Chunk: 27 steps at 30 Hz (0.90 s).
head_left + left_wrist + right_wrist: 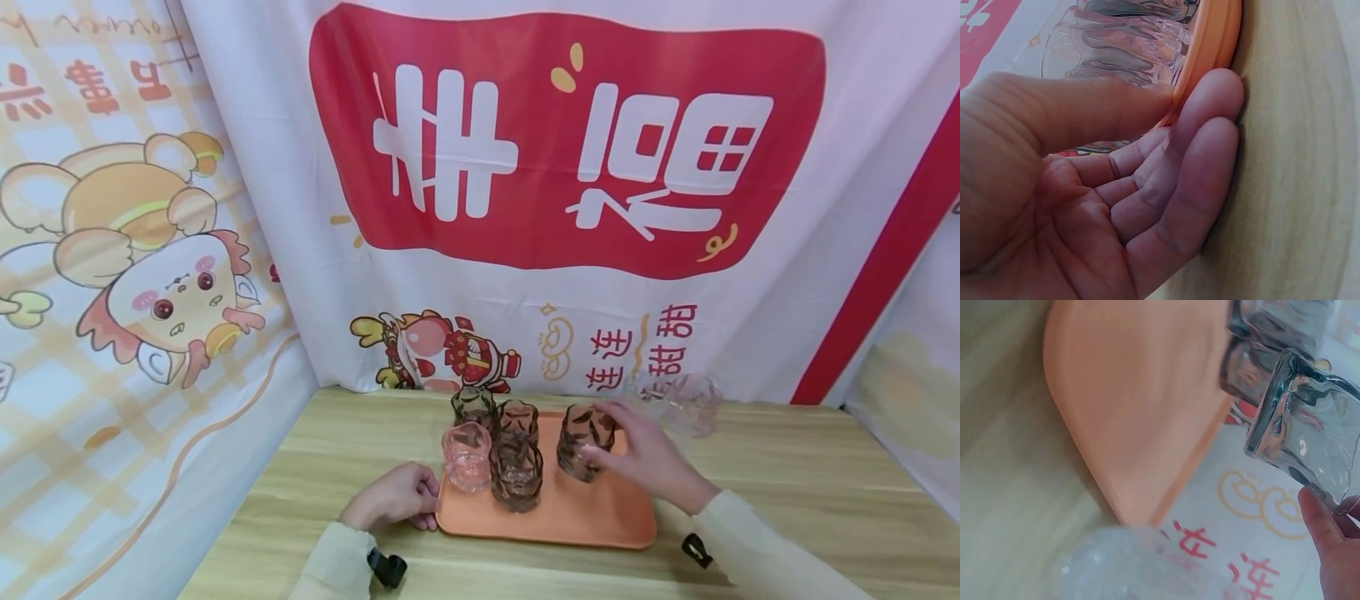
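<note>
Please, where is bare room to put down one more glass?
On the orange tray, the front-right corner is bare, in front of the brown tumbler in the right grip. The wood-grain table is bare between the right sleeve and right-hand curtain. The tray's left half is crowded by clustered tumblers.

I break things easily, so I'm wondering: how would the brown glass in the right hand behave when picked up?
The brown glass is probably stiff and breakable, its see-through walls looking like glass. Its smooth shine suggests a slippery grip for the right hand. The thick-looking base may make it heavy for its size.
</note>
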Motion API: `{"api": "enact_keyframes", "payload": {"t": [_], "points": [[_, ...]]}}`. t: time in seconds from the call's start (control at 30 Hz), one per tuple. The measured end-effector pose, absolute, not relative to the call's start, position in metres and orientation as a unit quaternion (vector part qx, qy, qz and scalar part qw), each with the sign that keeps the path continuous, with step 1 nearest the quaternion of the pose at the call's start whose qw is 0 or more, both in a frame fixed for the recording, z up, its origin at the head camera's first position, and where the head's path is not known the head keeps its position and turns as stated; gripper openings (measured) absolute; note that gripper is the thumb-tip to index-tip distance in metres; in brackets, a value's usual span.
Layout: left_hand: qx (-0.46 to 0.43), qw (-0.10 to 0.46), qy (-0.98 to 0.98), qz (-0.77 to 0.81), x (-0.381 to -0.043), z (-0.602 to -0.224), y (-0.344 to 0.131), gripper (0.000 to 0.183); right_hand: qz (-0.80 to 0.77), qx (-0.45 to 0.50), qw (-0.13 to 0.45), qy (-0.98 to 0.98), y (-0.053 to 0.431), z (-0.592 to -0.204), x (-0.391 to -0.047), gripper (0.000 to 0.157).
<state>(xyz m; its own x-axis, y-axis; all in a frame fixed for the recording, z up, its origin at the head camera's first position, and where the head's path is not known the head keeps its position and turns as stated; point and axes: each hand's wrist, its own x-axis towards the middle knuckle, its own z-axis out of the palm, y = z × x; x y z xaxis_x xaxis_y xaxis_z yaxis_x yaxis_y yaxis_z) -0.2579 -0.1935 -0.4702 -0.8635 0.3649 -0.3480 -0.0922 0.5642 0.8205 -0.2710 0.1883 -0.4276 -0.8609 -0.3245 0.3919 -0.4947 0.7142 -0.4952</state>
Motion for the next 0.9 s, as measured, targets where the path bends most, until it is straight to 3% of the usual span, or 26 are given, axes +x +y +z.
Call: {"api": "enact_keyframes", "payload": {"t": [0.27, 0.57, 0.9], "points": [[0.086, 0.244, 0.852, 0.455, -0.257, -0.468, -0.193, 0.006, 0.297, 0.227, 0.194, -0.907, 0.213, -0.398, -0.271, 0.067], [0.087, 0.247, 0.852, 0.454, -0.257, -0.471, -0.194, 0.007, 0.311, 0.166, 0.199, -0.915, 0.250, -0.371, -0.270, 0.070], [0.107, 0.239, 0.852, 0.453, -0.256, -0.471, -0.194, 0.008, 0.302, 0.110, 0.206, -0.924, 0.292, -0.369, -0.263, 0.074]]}}
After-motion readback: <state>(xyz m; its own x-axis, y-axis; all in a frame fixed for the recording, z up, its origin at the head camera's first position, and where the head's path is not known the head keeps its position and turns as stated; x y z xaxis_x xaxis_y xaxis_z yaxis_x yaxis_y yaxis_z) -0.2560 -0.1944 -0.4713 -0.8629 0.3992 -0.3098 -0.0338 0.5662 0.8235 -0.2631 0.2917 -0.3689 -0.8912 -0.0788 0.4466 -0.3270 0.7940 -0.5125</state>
